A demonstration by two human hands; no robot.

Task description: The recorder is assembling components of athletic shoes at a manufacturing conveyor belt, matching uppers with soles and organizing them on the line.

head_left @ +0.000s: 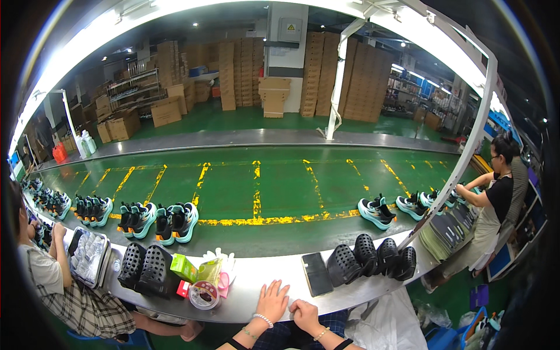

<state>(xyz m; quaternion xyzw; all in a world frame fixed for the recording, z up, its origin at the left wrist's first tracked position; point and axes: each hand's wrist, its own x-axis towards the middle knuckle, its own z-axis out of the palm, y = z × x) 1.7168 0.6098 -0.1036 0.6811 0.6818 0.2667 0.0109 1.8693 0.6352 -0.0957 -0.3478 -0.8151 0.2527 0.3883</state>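
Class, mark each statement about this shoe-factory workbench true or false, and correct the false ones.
1. Both hands rest empty on the bench edge. True: left hand, right hand.
2. A dark phone lies right of the hands. True.
3. The sneakers on the green conveyor belt are red. False: black with teal soles.
4. The black perforated shoe moulds sit on the belt. False: on the bench.
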